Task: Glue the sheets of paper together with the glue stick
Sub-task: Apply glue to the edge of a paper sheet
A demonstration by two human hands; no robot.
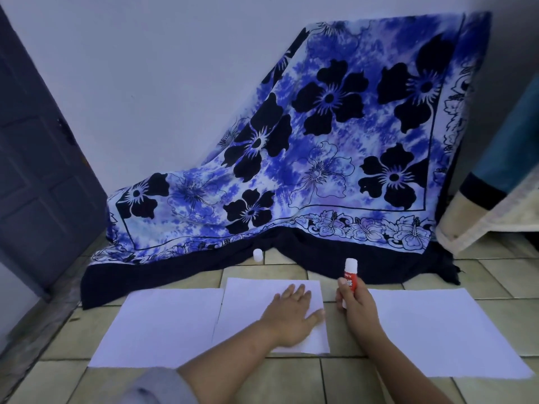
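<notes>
Tiled floor (291,380), blue floral cloth (335,141) draped against the wall behind. Three white sheets lie side by side. Left hand (291,316) presses flat, fingers straight, on the middle sheet (250,304). Right hand (354,304) grips the red glue stick (350,277) upright, between the middle sheet and the right sheet (437,330). Small white cap (257,254) stands by the cloth's hem

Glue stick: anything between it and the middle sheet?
Only bare tile lies between the glue stick in the right hand and the middle sheet. The left hand lies flat on that sheet's right half, covering part of it.
</notes>
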